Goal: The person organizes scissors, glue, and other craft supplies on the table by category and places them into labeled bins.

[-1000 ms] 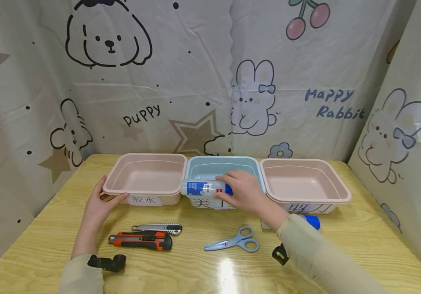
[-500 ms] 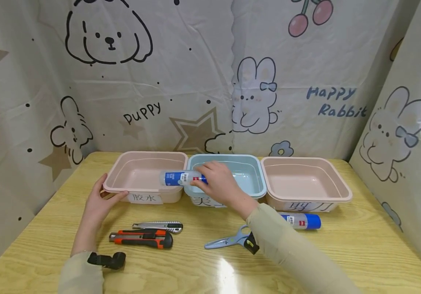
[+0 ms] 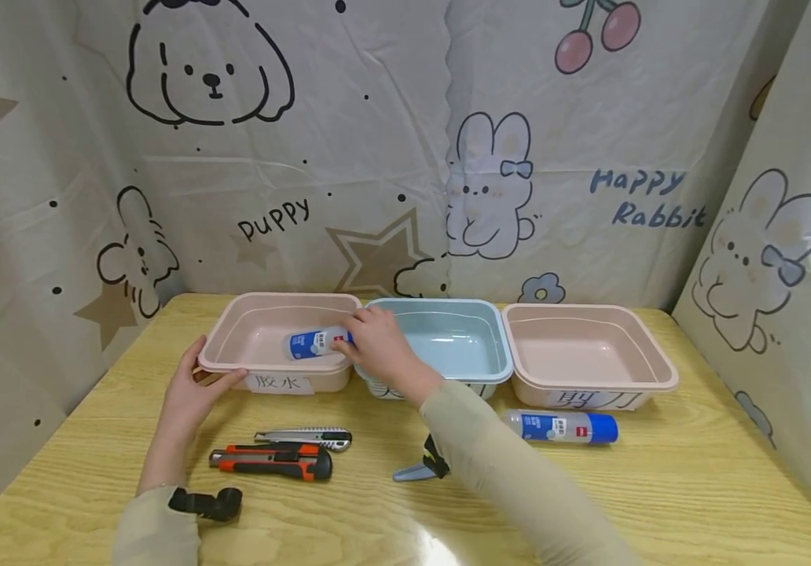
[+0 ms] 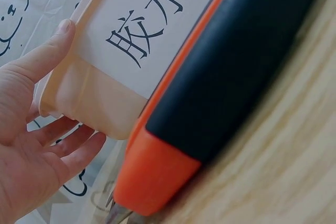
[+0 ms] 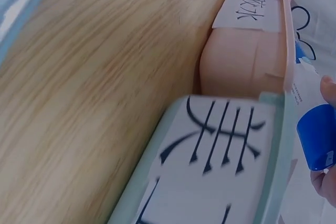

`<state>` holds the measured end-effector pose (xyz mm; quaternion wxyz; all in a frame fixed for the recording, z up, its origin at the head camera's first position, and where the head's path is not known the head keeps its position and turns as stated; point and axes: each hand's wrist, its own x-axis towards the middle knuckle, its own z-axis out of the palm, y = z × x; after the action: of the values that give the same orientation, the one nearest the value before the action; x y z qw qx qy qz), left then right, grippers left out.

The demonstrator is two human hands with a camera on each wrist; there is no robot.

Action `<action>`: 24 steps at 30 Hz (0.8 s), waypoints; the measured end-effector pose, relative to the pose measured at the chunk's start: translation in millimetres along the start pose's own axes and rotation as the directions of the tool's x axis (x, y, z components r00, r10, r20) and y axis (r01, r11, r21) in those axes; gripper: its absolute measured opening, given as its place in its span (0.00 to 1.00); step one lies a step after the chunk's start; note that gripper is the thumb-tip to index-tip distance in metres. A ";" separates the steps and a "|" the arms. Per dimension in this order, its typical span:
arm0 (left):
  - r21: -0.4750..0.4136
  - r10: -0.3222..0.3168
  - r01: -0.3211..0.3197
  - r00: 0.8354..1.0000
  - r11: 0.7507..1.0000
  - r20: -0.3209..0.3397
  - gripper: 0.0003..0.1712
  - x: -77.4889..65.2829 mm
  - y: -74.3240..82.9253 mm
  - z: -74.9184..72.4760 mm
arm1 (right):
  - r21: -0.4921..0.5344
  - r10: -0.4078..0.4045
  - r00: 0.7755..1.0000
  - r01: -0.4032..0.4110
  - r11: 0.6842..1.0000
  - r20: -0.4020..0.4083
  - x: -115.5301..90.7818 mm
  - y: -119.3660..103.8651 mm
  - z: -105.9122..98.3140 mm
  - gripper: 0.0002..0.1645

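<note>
My right hand [image 3: 380, 346] grips a clear glue bottle [image 3: 310, 343] with a blue label by its blue cap [image 5: 317, 137]. The bottle lies tilted over the inside of the left pink plastic bin [image 3: 278, 384], its clear end pointing left. My left hand [image 3: 189, 393] holds that bin's near left corner. In the left wrist view the thumb is on the rim and the other fingers reach around the side. Two utility knives lie before this bin, one silver [image 3: 306, 438] and one black and orange [image 3: 271, 461]. Light blue scissors [image 3: 412, 473] are mostly hidden behind my right wrist.
A light blue bin [image 3: 455, 370] stands in the middle and another pink bin [image 3: 589, 377] on the right, rims close together. A second glue bottle [image 3: 561, 427] lies before the right bin. A printed curtain [image 3: 377, 157] hangs behind the wooden table [image 3: 349, 519].
My right hand has carried the glue bottle left from in front of the blue bin to over the left pink bin. The left hand has stayed at the bin's corner.
</note>
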<state>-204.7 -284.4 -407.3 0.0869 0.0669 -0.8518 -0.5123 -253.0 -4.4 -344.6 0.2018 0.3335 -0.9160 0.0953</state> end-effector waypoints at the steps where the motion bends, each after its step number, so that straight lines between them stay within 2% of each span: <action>1: -0.001 -0.002 0.002 1.000 1.000 -0.002 0.55 -0.2 -0.2 -0.2 | -0.007 0.009 1.000 -0.009 1.000 0.017 2.5 -3.1 1.1 0.23; 6: 0.009 0.005 -0.005 1.000 1.000 -0.009 0.55 -0.5 -1.7 -0.5 | -0.057 0.051 0.994 -0.046 0.997 0.092 13.6 -17.4 9.6 0.23; 10: 0.009 0.010 -0.010 1.000 1.000 -0.009 0.54 -0.1 -1.6 0.0 | -0.050 0.071 0.990 -0.065 0.997 0.120 20.7 -24.5 20.3 0.23; 14: 0.007 0.001 -0.001 1.000 1.000 -0.005 0.55 0.8 -1.1 0.4 | -0.036 0.086 0.989 -0.082 0.996 0.120 25.9 -28.3 30.5 0.24; 20: 0.027 -0.018 0.019 1.000 0.999 -0.012 0.54 0.9 -0.9 -0.2 | -0.022 0.035 0.994 -0.033 0.999 0.102 31.4 -34.2 41.8 0.25; 24: 0.021 -0.019 0.020 1.000 1.000 -0.011 0.55 1.0 -0.5 -0.7 | 0.033 0.073 0.990 -0.077 0.996 0.119 34.0 -37.8 44.4 0.22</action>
<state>-205.6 -285.4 -407.3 0.0859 0.0790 -0.8561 -0.5035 -265.6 -66.3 -368.3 0.1375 0.3077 -0.9361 0.1002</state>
